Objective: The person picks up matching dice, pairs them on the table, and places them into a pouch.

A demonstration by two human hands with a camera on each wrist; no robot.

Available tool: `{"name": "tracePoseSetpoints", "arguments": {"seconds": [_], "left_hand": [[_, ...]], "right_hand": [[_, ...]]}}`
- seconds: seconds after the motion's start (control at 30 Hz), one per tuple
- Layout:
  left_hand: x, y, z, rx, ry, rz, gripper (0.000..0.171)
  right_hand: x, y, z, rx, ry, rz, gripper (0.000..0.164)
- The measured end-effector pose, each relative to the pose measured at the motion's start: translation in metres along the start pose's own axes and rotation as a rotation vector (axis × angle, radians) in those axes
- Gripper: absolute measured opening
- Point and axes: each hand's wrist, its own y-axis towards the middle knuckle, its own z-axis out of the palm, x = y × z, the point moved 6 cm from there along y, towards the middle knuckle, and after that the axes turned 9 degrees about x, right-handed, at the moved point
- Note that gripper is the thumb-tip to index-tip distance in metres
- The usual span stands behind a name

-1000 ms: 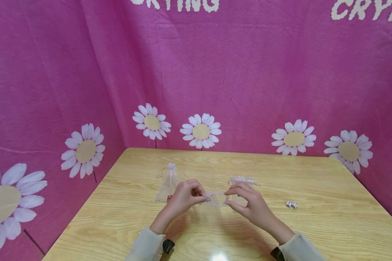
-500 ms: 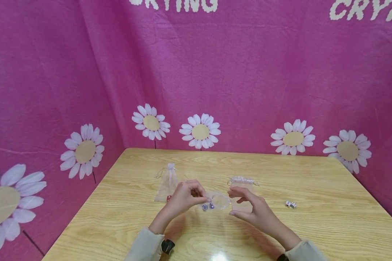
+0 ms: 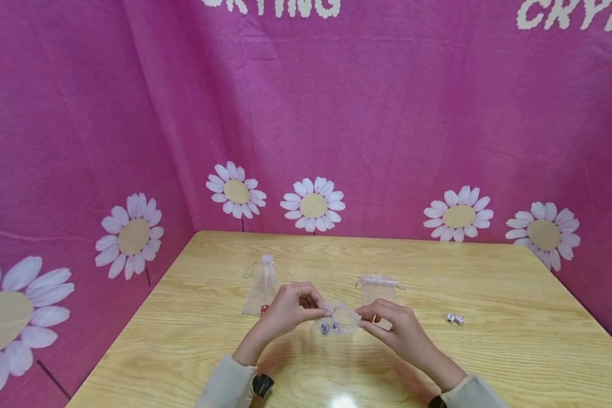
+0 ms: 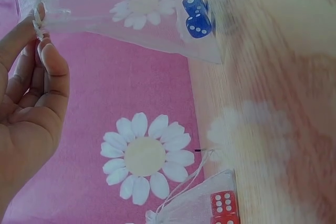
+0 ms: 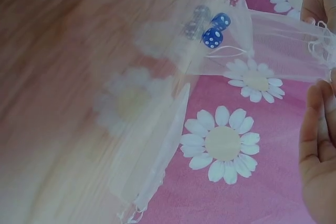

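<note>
A sheer white organza drawstring bag hangs between my hands, its mouth spread. Two blue dice with white dots lie at its bottom, close to the tabletop. My left hand pinches the left side of the bag's mouth between thumb and fingers. On the opposite side, my right hand pinches the rim; in the right wrist view its fingertips are partly cut off by the frame edge. Behind my left hand stands a second organza bag, drawn in at the top, with red dice in it.
A third organza bag lies flat behind my right hand, its cords at the far end. Two white dice sit to the right on the wooden table. A pink cloth with daisies hangs behind the table's far edge.
My right hand let go of the bag's rim and moved slightly right, then came back and pinched it. The bag's mouth is wider and the blue dice now show. My left hand has stayed put.
</note>
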Motion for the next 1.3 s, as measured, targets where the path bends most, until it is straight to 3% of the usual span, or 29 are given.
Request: {"name": "tracePoseSetpoints", "arguments": {"seconds": [0.23, 0.53, 0.7, 0.97, 1.3], "left_hand": [[0.0, 0.0, -0.005, -0.028, 0.016, 0.007, 0.011], [0.0, -0.003, -0.027, -0.154, -0.038, -0.008, 0.024], [0.004, -0.002, -0.025, -0.132, 0.005, -0.013, 0.032], [0.006, -0.001, -0.017, -0.144, 0.145, -0.021, 0.01], [0.004, -0.004, -0.023, -0.162, 0.126, 0.009, 0.009]], "right_hand": [[0.0, 0.005, 0.001, -0.029, -0.03, -0.003, 0.028], [-0.008, 0.01, -0.005, -0.096, -0.074, 0.155, 0.024], [-0.012, 0.009, -0.004, -0.097, -0.078, 0.188, 0.022], [-0.012, 0.01, -0.003, -0.092, -0.066, 0.197, 0.021], [-0.015, 0.008, -0.006, -0.093, -0.088, 0.225, 0.019]]}}
